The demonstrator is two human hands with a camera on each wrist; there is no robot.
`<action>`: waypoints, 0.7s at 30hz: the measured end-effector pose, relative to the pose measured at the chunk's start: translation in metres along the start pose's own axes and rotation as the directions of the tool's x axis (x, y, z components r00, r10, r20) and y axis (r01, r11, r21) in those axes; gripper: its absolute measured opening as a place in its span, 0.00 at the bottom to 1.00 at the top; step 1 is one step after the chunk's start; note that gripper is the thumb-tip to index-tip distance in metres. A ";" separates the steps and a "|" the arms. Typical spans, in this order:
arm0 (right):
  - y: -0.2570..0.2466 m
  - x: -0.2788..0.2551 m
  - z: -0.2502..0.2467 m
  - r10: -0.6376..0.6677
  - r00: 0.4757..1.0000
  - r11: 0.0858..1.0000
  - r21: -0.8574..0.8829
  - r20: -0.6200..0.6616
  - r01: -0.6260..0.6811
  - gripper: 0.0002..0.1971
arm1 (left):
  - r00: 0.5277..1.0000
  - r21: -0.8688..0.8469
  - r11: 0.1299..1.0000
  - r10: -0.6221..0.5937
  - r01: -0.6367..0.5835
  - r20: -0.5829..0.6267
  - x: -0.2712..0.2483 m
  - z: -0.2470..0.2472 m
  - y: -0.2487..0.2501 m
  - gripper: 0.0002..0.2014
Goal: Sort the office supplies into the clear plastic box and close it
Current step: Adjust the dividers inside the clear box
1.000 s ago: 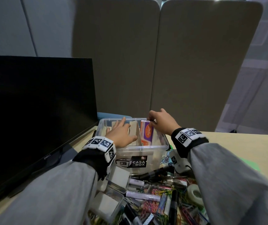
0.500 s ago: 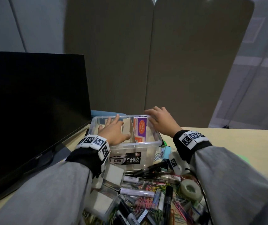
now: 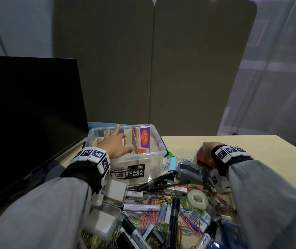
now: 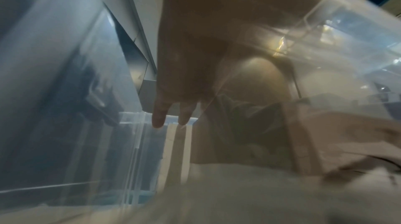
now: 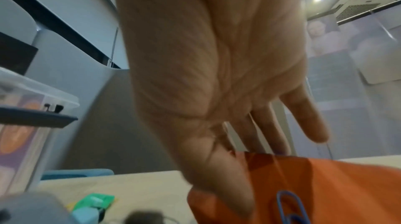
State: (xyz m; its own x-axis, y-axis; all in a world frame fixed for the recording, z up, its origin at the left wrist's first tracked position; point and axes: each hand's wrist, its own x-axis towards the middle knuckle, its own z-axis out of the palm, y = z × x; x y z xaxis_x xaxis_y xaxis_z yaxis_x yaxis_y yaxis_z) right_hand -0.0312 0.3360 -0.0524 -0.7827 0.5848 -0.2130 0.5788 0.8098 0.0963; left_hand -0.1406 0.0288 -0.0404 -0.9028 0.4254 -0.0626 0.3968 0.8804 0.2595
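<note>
The clear plastic box (image 3: pixel 136 159), labelled CASA BOX, stands open at the desk's back left. Cardboard dividers (image 3: pixel 130 139) and an upright purple and orange packet (image 3: pixel 143 139) are inside it. My left hand (image 3: pixel 114 144) lies in the box with straight fingers resting on the dividers. Through the box wall (image 4: pixel 347 21) the left wrist view shows those fingers (image 4: pixel 159 118) extended. My right hand (image 3: pixel 207 149) is down on a red-orange item (image 3: pixel 203 159) to the right of the box. Its thumb lies on the orange item (image 5: pixel 325 184), and the fairly straight fingers (image 5: pixel 308 121) reach over its far edge.
A black monitor (image 3: pixel 27 114) stands close on the left. In front of the box lies a heap of markers (image 3: pixel 174 218), paper clips, a tape roll (image 3: pixel 197 197), a grey stapler (image 3: pixel 188 170) and small clear cases (image 3: pixel 114 191). Bare desk (image 3: pixel 251 146) extends right. Partition panels stand behind.
My right hand has left the packet in the box and moved right and down onto the red-orange item. The left hand has stayed in the box.
</note>
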 end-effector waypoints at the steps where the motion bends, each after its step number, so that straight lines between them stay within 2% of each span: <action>1: -0.001 0.001 0.002 -0.008 1.000 1.000 0.011 0.029 0.007 0.16 | 1.000 0.002 1.000 0.001 -0.001 0.000 0.000 0.000 0.000 0.34; 3: -0.004 -0.001 0.003 -0.013 1.000 1.000 0.029 0.026 0.012 0.11 | 1.000 0.008 1.000 0.003 -0.003 0.003 0.001 0.000 0.000 0.33; 7: -0.005 -0.001 0.007 -0.031 0.997 0.993 0.112 -0.068 0.039 0.05 | 1.000 0.011 1.000 0.002 -0.002 0.006 0.002 0.001 0.000 0.32; 9: -0.007 0.001 0.009 -0.046 0.994 0.993 0.102 -0.099 0.056 0.07 | 1.000 0.010 1.000 0.004 -0.004 0.002 0.003 0.001 -0.001 0.32; 13: -0.012 0.001 0.008 -0.081 0.997 0.991 0.104 -0.009 0.082 0.08 | 1.000 -0.001 1.000 0.010 -0.010 -0.004 0.004 0.002 -0.001 0.30; 15: -0.013 0.000 0.005 -0.094 0.995 0.993 0.072 -0.022 0.095 0.10 | 1.000 -0.003 1.000 0.010 -0.010 -0.002 0.003 0.002 -0.001 0.30; 18: -0.017 -0.005 -0.009 -0.131 0.989 0.989 0.060 -0.072 0.135 0.11 | 1.000 -0.004 1.000 0.009 -0.010 -0.009 0.003 0.001 0.000 0.29; 21: -0.029 -0.005 -0.034 -0.182 0.958 0.962 0.163 -0.223 0.221 0.11 | 1.000 0.000 1.000 0.009 -0.009 -0.012 0.003 0.001 0.000 0.29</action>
State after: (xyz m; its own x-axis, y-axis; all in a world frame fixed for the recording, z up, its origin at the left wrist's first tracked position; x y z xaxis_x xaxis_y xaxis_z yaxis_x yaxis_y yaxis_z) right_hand -0.0515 0.3112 -0.0212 -0.9062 0.4229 -0.0044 0.4206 0.9002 -0.1126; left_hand -0.1434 0.0306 -0.0416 -0.9011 0.4309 -0.0487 0.4051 0.8764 0.2603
